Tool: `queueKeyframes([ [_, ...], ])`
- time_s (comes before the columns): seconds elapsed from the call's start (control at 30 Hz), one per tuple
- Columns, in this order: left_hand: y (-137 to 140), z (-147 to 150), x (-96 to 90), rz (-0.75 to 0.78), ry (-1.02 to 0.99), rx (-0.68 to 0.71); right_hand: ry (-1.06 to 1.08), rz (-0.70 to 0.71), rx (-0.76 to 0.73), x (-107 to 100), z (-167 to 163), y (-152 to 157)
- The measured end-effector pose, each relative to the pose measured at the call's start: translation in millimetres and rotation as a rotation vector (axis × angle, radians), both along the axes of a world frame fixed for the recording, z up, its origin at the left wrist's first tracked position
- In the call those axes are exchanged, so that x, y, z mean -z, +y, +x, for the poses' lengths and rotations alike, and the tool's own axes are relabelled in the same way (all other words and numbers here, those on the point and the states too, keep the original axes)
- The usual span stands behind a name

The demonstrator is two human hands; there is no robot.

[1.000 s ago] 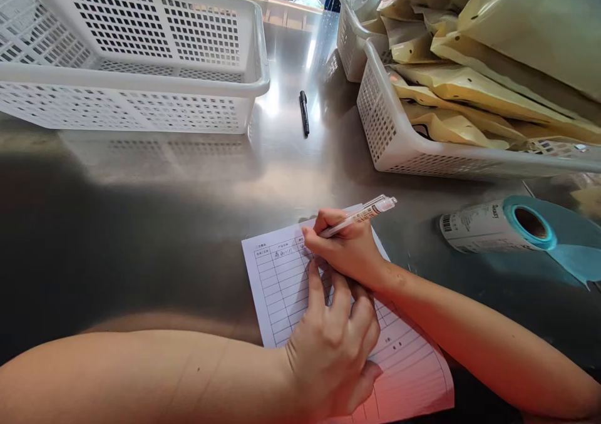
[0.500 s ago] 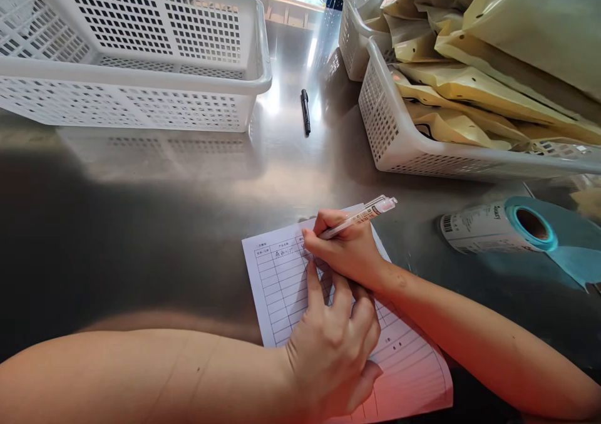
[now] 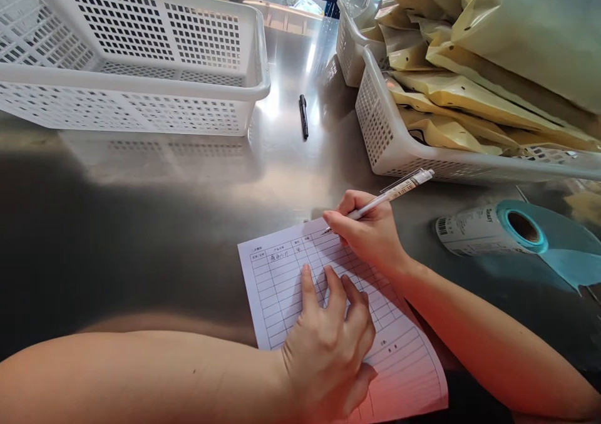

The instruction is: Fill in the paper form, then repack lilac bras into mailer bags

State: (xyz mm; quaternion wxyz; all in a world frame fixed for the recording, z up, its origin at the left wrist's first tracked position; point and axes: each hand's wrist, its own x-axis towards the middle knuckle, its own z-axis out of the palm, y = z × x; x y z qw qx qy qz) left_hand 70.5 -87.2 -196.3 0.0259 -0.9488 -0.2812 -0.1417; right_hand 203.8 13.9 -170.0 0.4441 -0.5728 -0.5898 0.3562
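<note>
1. The right hand [image 3: 375,233] rests on its side, its forearm slanting up and inward from the lower right corner; the fingers are bent and close together, pinching a slim white click pen with a clear clip [image 3: 406,188].
2. The pen leans with its top end up to the right and its tip down-left, at the upper part of the sheet; whether the tip touches cannot be told.
3. The left hand [image 3: 328,339] lies palm down, its forearm crossing from the left edge; its fingers are spread, slightly arched and pointing away from the body, with the thumb out to the right.
4. Beneath both hands is a white paper form printed with a ruled grid [image 3: 286,302], lying aslant on a shiny grey metal tabletop [image 3: 154,236], with handwriting in its upper left cells.
5. The two hands are apart, the right one farther up the sheet.
</note>
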Motion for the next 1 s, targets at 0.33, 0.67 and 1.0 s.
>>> queueKeyframes([
  [0.33,3.0,-3.1,0.4,-0.041,-0.021,0.043,-0.072,0.022,-0.061,19.2,-1.0,3.1],
  [0.67,5.2,-2.9,-2.0,-0.087,-0.003,0.037,-0.040,0.045,-0.089,15.4,-0.8,2.1],
  [1.0,3.4,-3.8,-1.6,-0.098,-0.010,0.038,-0.089,0.065,-0.137,18.6,-5.6,-4.6],
])
